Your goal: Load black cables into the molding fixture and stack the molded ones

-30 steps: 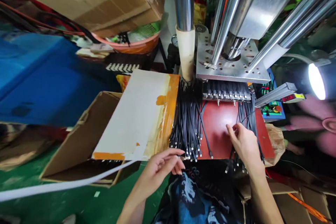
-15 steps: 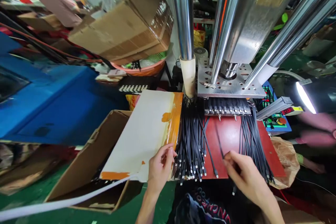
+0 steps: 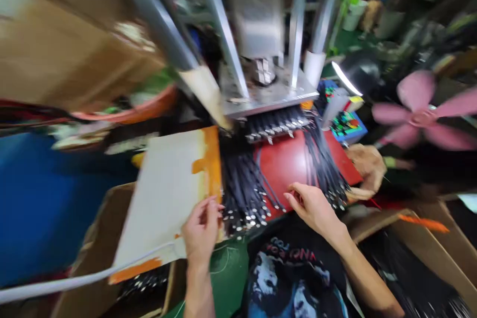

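Observation:
The view is motion-blurred. My left hand [image 3: 201,231] rests with curled fingers at the near corner of a white board with orange tape [image 3: 167,194], touching the ends of the left bundle of black cables [image 3: 242,194]. My right hand [image 3: 313,206] lies on the near edge of the red mat [image 3: 286,159], thumb and forefinger pinched together, between the left bundle and the right bundle of black cables [image 3: 324,169]. Whether a cable is in the pinch is too blurred to tell. A row of cable ends sits in the fixture [image 3: 279,124] under the press plate [image 3: 268,94].
Steel press columns rise behind the mat. A lamp [image 3: 346,77], a control box [image 3: 346,124] and a spinning pink fan [image 3: 421,114] are at right. A cardboard box of cables [image 3: 428,268] is at lower right, a blue bin [image 3: 44,208] at left, and a white strap [image 3: 74,280] crosses an open box.
The camera has swung right and tilted. My right hand has moved left along the mat's near edge. My left hand stays at the board's corner by the left bundle.

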A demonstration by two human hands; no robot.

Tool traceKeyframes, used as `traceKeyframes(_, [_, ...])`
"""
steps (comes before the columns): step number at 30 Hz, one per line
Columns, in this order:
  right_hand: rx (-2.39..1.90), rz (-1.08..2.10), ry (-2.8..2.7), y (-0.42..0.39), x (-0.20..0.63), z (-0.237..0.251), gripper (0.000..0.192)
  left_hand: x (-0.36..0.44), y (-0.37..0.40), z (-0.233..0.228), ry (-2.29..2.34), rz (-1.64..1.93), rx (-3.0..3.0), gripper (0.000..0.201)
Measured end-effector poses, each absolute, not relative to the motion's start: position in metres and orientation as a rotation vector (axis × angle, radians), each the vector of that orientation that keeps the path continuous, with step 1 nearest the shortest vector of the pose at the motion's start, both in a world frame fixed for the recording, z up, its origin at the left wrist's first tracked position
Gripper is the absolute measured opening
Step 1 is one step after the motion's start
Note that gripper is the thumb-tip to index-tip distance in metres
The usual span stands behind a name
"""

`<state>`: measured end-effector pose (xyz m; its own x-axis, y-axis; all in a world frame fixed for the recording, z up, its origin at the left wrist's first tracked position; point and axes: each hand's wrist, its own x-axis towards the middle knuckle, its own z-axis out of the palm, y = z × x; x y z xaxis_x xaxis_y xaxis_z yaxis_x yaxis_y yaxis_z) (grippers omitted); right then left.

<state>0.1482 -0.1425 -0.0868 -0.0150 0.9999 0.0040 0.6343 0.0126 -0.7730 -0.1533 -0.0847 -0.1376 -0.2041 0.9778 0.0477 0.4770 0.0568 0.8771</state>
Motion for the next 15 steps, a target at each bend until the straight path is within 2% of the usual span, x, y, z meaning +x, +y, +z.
traceKeyframes(2, [-1.796,0.714,-1.504,-0.191,0.188,-0.096,0.028,-0.152,-0.079,-0.142,1.797,1.144,1.477,0.036])
traceKeyframes(7, [-2.502,0.232,-0.676,-0.359,0.306,-0.136,0.049,-0.143,-0.063,-0.148,1.791,1.215,1.508,0.030])
traceKeyframes(9, [-2.653,0.255,-0.550,-0.415,0.335,-0.156,0.051,-0.140,-0.062,-0.147,1.787,1.234,1.473,0.029])
traceKeyframes(11, [-2.750,0.366,-0.525,-0.449,0.343,-0.182,0.044,-0.136,-0.062,-0.145,1.799,1.250,1.456,0.028])
traceKeyframes(15, [-2.840,0.549,-0.591,-0.462,0.313,-0.241,0.033,-0.129,-0.064,-0.138,1.875,1.207,1.463,0.021])
